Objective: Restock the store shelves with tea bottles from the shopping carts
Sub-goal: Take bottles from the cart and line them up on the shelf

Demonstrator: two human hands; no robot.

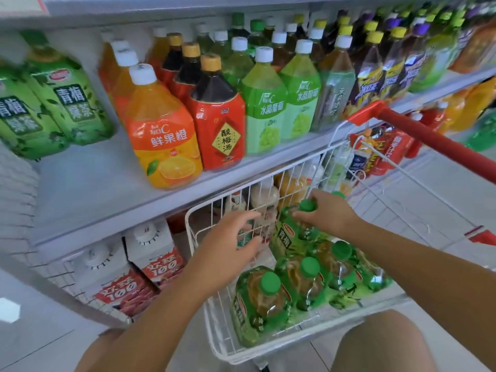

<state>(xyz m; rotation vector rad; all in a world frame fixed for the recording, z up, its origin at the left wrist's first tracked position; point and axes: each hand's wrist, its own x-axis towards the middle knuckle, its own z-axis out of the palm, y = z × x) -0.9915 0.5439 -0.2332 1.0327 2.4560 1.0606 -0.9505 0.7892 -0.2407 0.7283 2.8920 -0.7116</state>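
Several green-label tea bottles with green caps (264,296) lie in a white wire shopping cart (214,312) below me. My right hand (327,213) grips the neck of one green tea bottle (288,237) that stands tilted at the cart's far side. My left hand (230,245) reaches into the cart with fingers curved around a partly hidden green-capped bottle (245,237) by the cart's wire wall; the grip is not plain. Two matching green tea bottles (67,103) stand at the left of the shelf (94,189), with bare shelf in front of them.
The shelf row holds an orange juice bottle (161,135), a red plum drink bottle (218,122), green grape drinks (265,108) and more bottles to the right. White cartons (118,280) fill the lower shelf. A red cart handle (434,138) crosses at right.
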